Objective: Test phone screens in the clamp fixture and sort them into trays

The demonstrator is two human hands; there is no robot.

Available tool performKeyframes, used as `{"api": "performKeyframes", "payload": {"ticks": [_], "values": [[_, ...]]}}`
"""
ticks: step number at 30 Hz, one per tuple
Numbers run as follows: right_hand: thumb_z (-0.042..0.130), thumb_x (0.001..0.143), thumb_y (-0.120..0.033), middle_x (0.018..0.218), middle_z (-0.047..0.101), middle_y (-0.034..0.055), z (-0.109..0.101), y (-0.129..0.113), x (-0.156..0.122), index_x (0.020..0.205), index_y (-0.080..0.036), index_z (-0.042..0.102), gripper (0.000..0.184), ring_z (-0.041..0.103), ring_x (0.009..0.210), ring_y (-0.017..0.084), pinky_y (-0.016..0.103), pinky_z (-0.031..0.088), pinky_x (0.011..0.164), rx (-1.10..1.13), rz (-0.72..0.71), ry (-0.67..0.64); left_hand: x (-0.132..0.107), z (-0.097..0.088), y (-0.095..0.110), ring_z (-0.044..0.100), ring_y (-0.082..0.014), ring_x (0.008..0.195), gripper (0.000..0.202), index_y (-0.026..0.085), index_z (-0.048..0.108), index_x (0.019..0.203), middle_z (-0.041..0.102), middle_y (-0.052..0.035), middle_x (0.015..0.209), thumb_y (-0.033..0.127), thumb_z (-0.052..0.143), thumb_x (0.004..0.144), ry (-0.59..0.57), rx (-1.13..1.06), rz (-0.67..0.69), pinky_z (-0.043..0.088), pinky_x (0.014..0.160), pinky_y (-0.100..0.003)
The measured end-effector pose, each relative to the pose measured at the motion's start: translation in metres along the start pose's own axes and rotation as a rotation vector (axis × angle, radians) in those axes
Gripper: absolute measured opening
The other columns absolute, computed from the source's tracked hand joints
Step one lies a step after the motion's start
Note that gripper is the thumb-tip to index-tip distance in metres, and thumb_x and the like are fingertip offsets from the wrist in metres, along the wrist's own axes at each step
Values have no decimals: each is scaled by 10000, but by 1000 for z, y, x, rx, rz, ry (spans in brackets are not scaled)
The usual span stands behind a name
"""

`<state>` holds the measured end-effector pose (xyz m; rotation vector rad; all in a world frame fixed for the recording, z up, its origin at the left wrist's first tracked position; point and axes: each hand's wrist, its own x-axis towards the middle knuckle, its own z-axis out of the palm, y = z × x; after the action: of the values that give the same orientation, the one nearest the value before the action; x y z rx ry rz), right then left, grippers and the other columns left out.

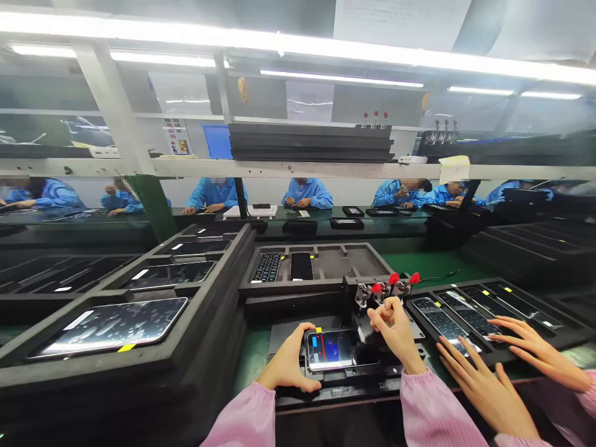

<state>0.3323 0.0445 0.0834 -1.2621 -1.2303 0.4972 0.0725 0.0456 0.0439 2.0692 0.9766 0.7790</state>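
Note:
A smartphone (329, 349) with a lit screen of red and blue marks lies in a black test fixture (344, 392). Curved round the phone's left end is my left hand (289, 362), fingers at its far edge and thumb by the fixture's near side. My right hand (395, 332) is closed, its fingertips pinched beside the toggle clamps (363, 295) with red tips. What lies between those fingertips is hidden. A yellow tab (319, 330) sticks out at the phone's far edge.
Phones fill stacked black foam trays (205, 310) on the left. Another foam tray (335, 284) stands behind the fixture. At right, another person's hands (488, 388) reach over a tray of phones (447, 323). People in blue work across the bench, below a shelf (279, 169).

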Motion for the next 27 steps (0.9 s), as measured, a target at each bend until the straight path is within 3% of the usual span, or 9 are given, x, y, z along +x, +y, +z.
{"api": "performKeyframes", "payload": {"ticks": [4,8,12,18,23,27], "values": [[471,758,-531,525,503,-23,-19,-20,13,801,-285,394,262,482,445,166,348,430,485,-87,-119,175,3,-2,2,472,-250,1058,906,248,346,1179,468,-33,1161,281,799,395,-25,46,34,371,940,-330],[506,775,-471,741,549,14,-27,-42,38,877,-204,488,286,534,616,139,314,461,616,-175,-194,290,5,-5,4,470,-257,1069,899,242,363,1178,476,-39,1164,299,799,395,-39,68,52,378,933,-329],[511,778,-454,946,556,55,-25,-56,53,930,-181,563,317,454,498,69,275,442,602,-356,-298,353,7,-4,6,469,-268,1079,879,243,379,1175,479,-45,1170,313,788,401,-46,79,64,377,940,-348],[502,784,-470,681,593,20,-30,-58,52,763,-189,604,299,497,512,116,272,420,569,-415,-257,285,16,15,8,449,-279,1101,874,231,382,1194,468,-64,1193,359,785,430,-40,85,103,360,965,-374],[509,780,-471,753,620,29,-40,-60,51,888,-194,613,315,528,552,120,264,443,561,-416,-257,159,26,29,10,406,-294,1155,842,223,401,1183,423,-85,1264,376,785,448,-49,74,152,328,998,-391],[511,786,-466,856,625,34,-47,-63,48,999,-206,583,344,551,624,130,280,467,603,-434,-253,65,27,28,10,375,-300,1194,826,224,398,1186,396,-93,1302,373,777,468,-56,63,174,318,1009,-397]]}}
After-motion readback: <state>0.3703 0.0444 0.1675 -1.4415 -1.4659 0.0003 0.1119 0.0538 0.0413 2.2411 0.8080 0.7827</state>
